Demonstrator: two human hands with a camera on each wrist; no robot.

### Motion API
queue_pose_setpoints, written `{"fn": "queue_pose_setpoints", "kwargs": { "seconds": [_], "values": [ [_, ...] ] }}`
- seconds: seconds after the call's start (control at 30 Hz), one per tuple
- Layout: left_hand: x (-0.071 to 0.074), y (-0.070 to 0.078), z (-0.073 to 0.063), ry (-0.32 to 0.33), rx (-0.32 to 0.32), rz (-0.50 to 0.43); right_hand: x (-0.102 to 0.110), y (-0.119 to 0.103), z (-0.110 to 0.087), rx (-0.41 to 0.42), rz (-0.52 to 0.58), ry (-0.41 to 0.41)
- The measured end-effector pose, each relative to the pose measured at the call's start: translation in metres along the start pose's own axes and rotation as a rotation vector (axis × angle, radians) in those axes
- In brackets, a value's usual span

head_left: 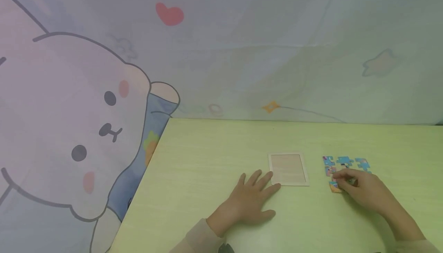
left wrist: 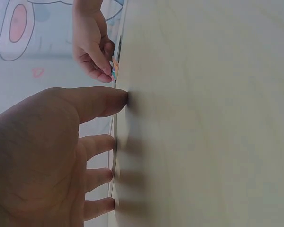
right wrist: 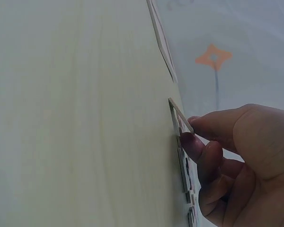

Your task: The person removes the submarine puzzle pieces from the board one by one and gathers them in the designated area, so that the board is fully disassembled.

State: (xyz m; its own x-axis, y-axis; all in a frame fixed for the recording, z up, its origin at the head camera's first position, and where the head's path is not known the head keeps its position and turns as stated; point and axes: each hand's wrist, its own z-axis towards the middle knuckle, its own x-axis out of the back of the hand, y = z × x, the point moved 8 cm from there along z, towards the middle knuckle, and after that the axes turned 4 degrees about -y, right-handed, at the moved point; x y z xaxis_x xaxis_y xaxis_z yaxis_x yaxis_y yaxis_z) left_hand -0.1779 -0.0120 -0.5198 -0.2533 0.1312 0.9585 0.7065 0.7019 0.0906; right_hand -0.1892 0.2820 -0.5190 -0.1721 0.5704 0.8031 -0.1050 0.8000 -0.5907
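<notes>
My right hand (head_left: 367,189) pinches a jigsaw puzzle piece (head_left: 335,187) between thumb and index finger. The piece shows orange and blue, and in the right wrist view it (right wrist: 181,115) stands tilted, one edge at or near the table. Just beyond these fingers lie several other puzzle pieces (head_left: 344,160), mostly blue with some pink; the hand hides part of them. My left hand (head_left: 252,199) lies spread on the table, palm down, fingers straight. Its fingertips reach the lower left corner of a square, pale puzzle frame (head_left: 306,169), which has no pieces inside.
The pale green-yellow table (head_left: 207,160) stretches to both sides of the hands. Behind it hangs a curtain (head_left: 242,72) printed with a large bear, a heart and stars. The table's left edge runs along the bear print.
</notes>
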Motion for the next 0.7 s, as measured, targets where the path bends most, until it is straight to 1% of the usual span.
{"fn": "queue_pose_setpoints", "kwargs": {
  "seconds": [0.23,0.37,0.7],
  "values": [
    [0.004,0.001,-0.002,0.005,0.005,0.008,-0.003,0.0,0.002,-0.009,-0.004,-0.008],
    [0.006,0.002,-0.003,-0.003,0.008,0.001,-0.003,-0.001,0.004,-0.023,-0.013,-0.008],
    [0.002,0.0,-0.001,-0.001,0.002,-0.002,0.009,0.003,-0.001,-0.052,-0.011,0.023]
  ]
}}
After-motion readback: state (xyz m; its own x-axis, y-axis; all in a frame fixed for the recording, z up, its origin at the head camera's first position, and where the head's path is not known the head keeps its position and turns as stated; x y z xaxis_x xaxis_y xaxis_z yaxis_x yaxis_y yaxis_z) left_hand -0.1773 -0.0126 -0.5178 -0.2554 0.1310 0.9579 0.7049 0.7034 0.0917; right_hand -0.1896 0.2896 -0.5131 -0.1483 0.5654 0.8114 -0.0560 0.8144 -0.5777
